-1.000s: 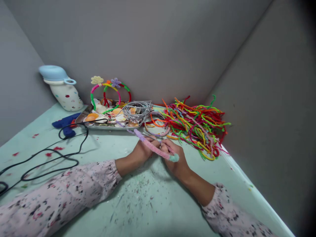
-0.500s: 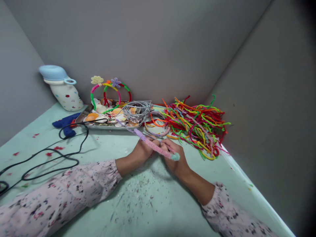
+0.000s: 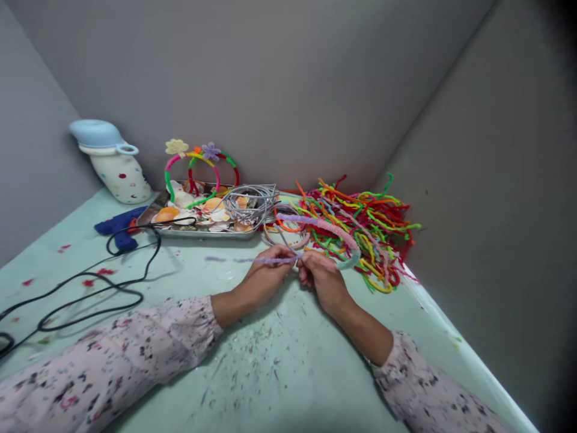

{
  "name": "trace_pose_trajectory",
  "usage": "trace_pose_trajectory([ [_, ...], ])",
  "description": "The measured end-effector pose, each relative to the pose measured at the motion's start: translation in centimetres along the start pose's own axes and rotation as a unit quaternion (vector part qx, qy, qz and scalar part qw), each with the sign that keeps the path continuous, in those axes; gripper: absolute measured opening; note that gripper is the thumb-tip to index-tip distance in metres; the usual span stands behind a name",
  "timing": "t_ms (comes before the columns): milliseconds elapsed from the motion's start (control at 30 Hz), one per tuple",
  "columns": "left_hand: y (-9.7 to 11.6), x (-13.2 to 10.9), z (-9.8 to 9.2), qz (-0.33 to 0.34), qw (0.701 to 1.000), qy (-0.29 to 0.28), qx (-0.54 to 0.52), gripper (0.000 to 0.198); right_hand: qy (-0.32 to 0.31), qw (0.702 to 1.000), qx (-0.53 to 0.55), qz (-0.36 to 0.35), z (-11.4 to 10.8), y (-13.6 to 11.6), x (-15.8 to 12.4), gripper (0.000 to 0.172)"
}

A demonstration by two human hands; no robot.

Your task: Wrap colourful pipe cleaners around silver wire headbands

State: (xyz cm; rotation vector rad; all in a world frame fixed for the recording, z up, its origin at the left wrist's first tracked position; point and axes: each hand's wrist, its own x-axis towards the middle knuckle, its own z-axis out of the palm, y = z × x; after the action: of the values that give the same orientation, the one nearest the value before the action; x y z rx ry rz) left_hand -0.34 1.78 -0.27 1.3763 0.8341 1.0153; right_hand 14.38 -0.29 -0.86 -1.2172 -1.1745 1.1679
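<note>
item: headband (image 3: 324,227), pink-and-lilac wrapped, arched just above the worktop (image 3: 252,373), before the pipe-cleaner heap (image 3: 374,225). left hand (image 3: 265,272) grip pinching a lilac pipe cleaner (image 3: 243,260); right hand (image 3: 324,281) grip pinching the headband's end. note: winding probably goes best taut, turns touching.

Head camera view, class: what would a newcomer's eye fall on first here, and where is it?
The tangled heap of red, green, yellow and orange pipe cleaners by the right wall stands out first. At the centre, the left hand and right hand pinch a pink and lilac fuzzy-wrapped headband above the pale green table. Further back on the left, two multicoloured wrapped hoops with flowers stand in a metal tray.
</note>
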Motion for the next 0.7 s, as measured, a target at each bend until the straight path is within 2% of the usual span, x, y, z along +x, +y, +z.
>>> trace_pose_trajectory([
  [200,0.9,-0.2,0.3,-0.009,1.0,0.009,-0.024,0.005,-0.009,1.0,-0.008,0.005,0.1,0.1,0.0,0.023],
  [333,1.3,-0.2,0.5,-0.017,0.998,-0.007,-0.067,0.011,-0.017,1.0,-0.004,0.008,0.0,0.0,0.0,0.023],
  [433,1.0,-0.1,0.6,-0.019,0.997,0.0,-0.077,0.014,-0.021,1.0,-0.007,0.007,0.0,0.1,0.0,0.02],
  [700,-0.6,0.4,0.1,-0.024,0.999,0.013,-0.021,0.008,-0.018,0.999,-0.023,0.019,0.0,-0.1,0.1,0.019],
])
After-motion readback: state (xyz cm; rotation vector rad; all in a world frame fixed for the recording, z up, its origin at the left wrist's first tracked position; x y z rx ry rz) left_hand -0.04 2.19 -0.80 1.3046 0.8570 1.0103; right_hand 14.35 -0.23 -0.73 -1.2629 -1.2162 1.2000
